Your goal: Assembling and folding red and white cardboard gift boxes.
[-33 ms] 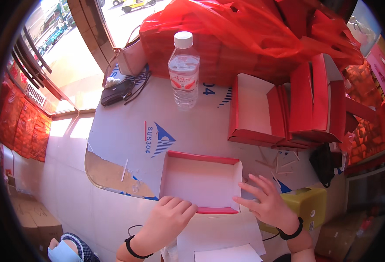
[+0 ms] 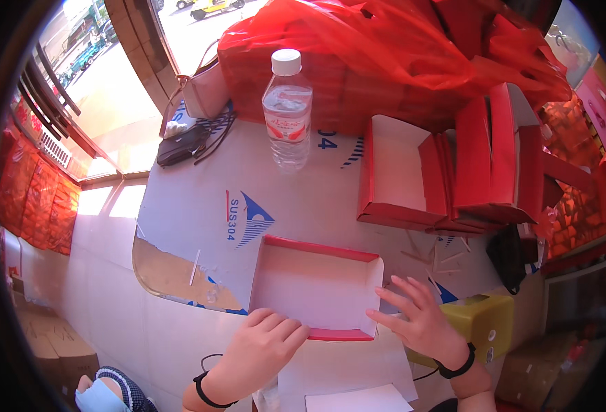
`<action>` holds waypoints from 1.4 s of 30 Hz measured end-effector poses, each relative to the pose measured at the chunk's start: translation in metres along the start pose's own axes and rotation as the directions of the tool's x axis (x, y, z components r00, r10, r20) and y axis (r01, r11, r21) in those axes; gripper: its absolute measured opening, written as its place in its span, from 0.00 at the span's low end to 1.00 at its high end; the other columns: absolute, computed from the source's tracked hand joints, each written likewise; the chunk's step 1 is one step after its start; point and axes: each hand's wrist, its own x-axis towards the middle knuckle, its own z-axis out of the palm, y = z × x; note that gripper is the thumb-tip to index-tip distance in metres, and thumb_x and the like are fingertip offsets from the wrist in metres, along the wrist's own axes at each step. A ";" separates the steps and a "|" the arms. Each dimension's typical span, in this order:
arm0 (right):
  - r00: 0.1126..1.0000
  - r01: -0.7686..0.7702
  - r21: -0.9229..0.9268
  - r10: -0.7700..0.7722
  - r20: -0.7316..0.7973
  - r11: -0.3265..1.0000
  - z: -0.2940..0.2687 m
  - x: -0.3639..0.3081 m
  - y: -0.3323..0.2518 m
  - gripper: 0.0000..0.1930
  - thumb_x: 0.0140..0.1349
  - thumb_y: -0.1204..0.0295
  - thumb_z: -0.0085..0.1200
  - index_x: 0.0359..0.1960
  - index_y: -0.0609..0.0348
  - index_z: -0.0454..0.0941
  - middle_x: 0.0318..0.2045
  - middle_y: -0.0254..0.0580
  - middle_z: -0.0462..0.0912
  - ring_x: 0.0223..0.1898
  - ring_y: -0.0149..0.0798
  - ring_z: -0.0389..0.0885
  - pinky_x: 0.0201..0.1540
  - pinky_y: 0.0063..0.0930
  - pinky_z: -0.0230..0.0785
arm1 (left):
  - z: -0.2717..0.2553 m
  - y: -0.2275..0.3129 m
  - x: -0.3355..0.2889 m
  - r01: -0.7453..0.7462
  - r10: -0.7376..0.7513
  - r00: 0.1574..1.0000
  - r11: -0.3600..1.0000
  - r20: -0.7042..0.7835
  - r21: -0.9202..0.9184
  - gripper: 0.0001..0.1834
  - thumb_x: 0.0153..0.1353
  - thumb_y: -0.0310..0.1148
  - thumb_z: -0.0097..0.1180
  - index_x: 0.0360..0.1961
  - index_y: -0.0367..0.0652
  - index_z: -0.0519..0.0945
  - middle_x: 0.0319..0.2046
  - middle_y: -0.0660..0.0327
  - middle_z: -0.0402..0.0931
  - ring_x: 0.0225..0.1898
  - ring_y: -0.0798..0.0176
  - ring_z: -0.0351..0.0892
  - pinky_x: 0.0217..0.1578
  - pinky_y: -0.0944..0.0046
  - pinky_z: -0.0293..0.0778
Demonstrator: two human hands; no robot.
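Note:
A shallow open box (image 2: 316,288), red outside and white inside, lies at the table's near edge with its inside facing up. My left hand (image 2: 267,343) grips its near wall by the left corner; the thumb is hidden. At the box's right wall is my right hand (image 2: 416,316), its fingers spread and the fingertips at or just beside the wall. Whether they touch it is hard to tell. Beneath the hands, white sheets of paper or card (image 2: 347,371) show below the box. Each wrist wears a black band.
Several red open boxes (image 2: 406,172) stand stacked at the right. A water bottle (image 2: 288,113) rises mid-table before a large red plastic bag (image 2: 385,48). Back left are a dark pouch (image 2: 183,145) and a pink handbag (image 2: 207,89). A yellow-green stool (image 2: 481,326) stands lower right.
The box's near right corner has shifted slightly toward me and to the right. Both hands keep almost the same place.

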 end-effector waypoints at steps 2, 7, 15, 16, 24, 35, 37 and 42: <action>0.999 -0.019 -0.051 0.017 -0.039 0.999 0.000 -0.010 -0.002 0.19 0.51 0.75 0.61 0.44 0.37 0.80 0.52 0.33 0.76 0.60 0.46 0.67 0.63 0.46 0.58 | -0.011 0.006 -0.002 -0.050 0.049 0.993 0.999 -0.110 -0.004 0.12 0.51 0.27 0.61 0.38 0.48 0.81 0.35 0.66 0.81 0.40 0.65 0.79 0.55 0.59 0.67; 0.933 0.106 -0.172 -0.158 -0.324 0.979 -0.015 -0.007 -0.010 0.11 0.52 0.72 0.62 0.35 0.37 0.79 0.44 0.22 0.78 0.53 0.35 0.72 0.62 0.41 0.60 | -0.038 0.028 -0.016 0.109 -0.055 0.953 0.980 -0.299 0.166 0.12 0.55 0.34 0.62 0.41 0.53 0.80 0.46 0.65 0.77 0.54 0.60 0.73 0.61 0.46 0.61; 0.828 -0.150 -0.254 -0.018 -0.560 0.956 -0.040 0.040 0.015 0.12 0.48 0.78 0.59 0.34 0.46 0.78 0.32 0.31 0.75 0.43 0.37 0.76 0.53 0.39 0.68 | -0.010 0.013 -0.034 0.136 -0.151 0.769 0.988 -0.621 -0.071 0.12 0.58 0.40 0.60 0.41 0.52 0.76 0.49 0.59 0.74 0.57 0.47 0.70 0.57 0.39 0.64; 0.821 -0.178 -0.246 0.005 -0.571 0.953 -0.040 0.047 0.023 0.12 0.48 0.79 0.58 0.34 0.48 0.78 0.31 0.33 0.75 0.42 0.39 0.76 0.51 0.39 0.69 | -0.011 0.013 -0.030 0.080 -0.104 0.841 0.994 -0.531 -0.068 0.13 0.59 0.39 0.60 0.44 0.50 0.78 0.49 0.60 0.76 0.54 0.52 0.73 0.56 0.46 0.66; 0.836 -0.207 -0.209 0.062 -0.545 0.956 -0.032 0.082 0.041 0.11 0.50 0.81 0.57 0.36 0.54 0.78 0.28 0.37 0.74 0.33 0.40 0.75 0.39 0.34 0.69 | 0.015 0.015 -0.019 -0.176 0.337 0.939 0.651 0.073 -0.739 0.21 0.61 0.39 0.57 0.53 0.42 0.75 0.52 0.53 0.74 0.53 0.52 0.73 0.56 0.55 0.67; 0.795 -0.334 -0.268 0.118 -0.595 0.904 -0.025 0.090 0.046 0.19 0.52 0.76 0.61 0.48 0.52 0.77 0.40 0.38 0.77 0.48 0.44 0.74 0.51 0.39 0.66 | 0.042 0.025 -0.031 -0.090 0.601 0.761 0.471 0.244 -0.878 0.27 0.64 0.41 0.53 0.60 0.36 0.69 0.61 0.43 0.65 0.61 0.43 0.66 0.61 0.52 0.63; 0.779 -0.348 -0.238 0.138 -0.612 0.907 -0.026 0.084 0.034 0.21 0.52 0.76 0.61 0.50 0.52 0.75 0.45 0.39 0.77 0.52 0.46 0.73 0.54 0.42 0.65 | 0.050 0.029 -0.029 -0.056 0.610 0.727 0.512 0.316 -0.857 0.27 0.66 0.40 0.50 0.60 0.33 0.69 0.60 0.42 0.66 0.61 0.43 0.66 0.62 0.52 0.62; 0.818 -0.089 -0.079 0.027 -0.575 0.993 -0.027 0.042 0.013 0.20 0.53 0.78 0.58 0.49 0.49 0.74 0.50 0.39 0.76 0.55 0.47 0.72 0.57 0.45 0.63 | 0.063 0.036 -0.027 -0.121 0.681 0.715 0.345 0.160 -0.931 0.27 0.67 0.41 0.49 0.59 0.29 0.68 0.58 0.40 0.69 0.60 0.42 0.67 0.61 0.53 0.63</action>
